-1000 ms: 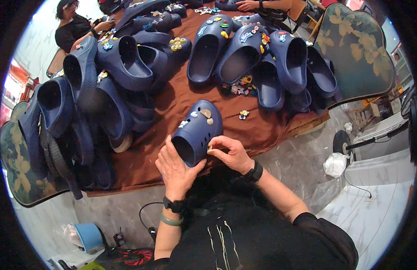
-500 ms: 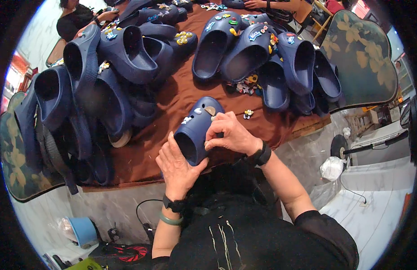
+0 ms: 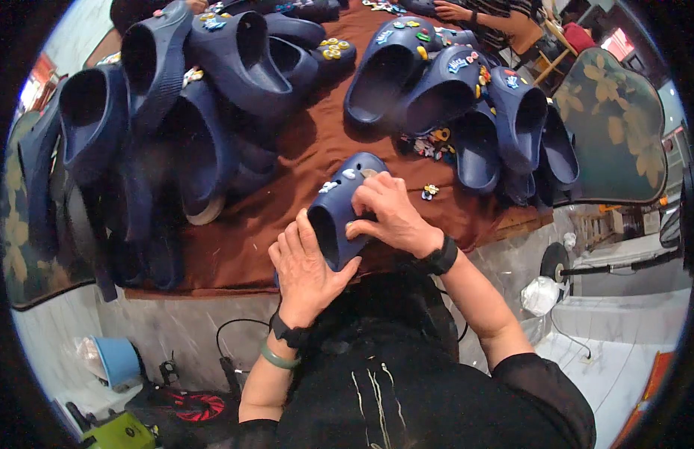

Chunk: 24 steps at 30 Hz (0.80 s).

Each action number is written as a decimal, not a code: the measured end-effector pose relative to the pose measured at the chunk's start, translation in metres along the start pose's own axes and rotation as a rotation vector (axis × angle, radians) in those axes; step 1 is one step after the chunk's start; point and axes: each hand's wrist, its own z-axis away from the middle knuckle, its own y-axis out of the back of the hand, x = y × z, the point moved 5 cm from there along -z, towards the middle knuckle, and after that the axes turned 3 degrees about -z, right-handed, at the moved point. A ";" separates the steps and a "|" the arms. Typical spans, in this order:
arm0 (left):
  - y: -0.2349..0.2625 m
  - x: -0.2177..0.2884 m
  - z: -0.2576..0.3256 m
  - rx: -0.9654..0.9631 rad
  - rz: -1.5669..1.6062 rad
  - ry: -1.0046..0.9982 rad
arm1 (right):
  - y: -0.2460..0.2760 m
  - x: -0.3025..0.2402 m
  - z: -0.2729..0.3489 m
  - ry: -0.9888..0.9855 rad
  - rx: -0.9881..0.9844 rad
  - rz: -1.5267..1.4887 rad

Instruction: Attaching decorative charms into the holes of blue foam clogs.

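Observation:
A dark blue clog (image 3: 336, 208) lies at the near edge of the table, toe pointing away. My left hand (image 3: 305, 263) is closed on its heel end, fingers along the left rim and thumb at the near right. My right hand (image 3: 398, 218) curls over the clog's right side, thumb near the opening's rim and fingertips on the upper. Two small white charms (image 3: 349, 173) sit in the holes on the upper. Beside the right fingertips, a tan charm (image 3: 368, 173) is partly hidden. A loose yellow, white and black charm (image 3: 429, 192) lies on the brown cloth to the right.
Blue clogs (image 3: 92, 112) are piled at the left; more charm-decorated clogs (image 3: 504, 112) stand at the right. A heap of loose charms (image 3: 434, 144) lies between the clogs on the brown cloth (image 3: 317, 142). Across the table are a person's hand (image 3: 453, 11) and other arms.
My right fingertips have moved onto the upper by the tan charm, covering more of it. My left hand still holds the clog. The whole view has shifted slightly.

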 end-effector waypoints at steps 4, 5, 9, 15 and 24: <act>-0.004 -0.004 0.001 -0.005 0.113 0.074 | 0.002 0.000 0.017 -0.024 0.140 -0.047; -0.002 -0.003 -0.001 -0.010 0.091 0.074 | 0.006 -0.003 0.022 -0.065 0.149 -0.063; 0.002 0.004 0.001 0.011 0.037 0.075 | 0.000 0.000 0.051 -0.159 0.252 -0.143; -0.001 -0.001 0.002 -0.033 0.122 0.108 | 0.033 0.064 0.098 -0.527 0.589 -0.302; 0.001 0.003 0.003 0.005 -0.030 0.042 | 0.028 0.078 0.105 -0.355 0.502 -0.008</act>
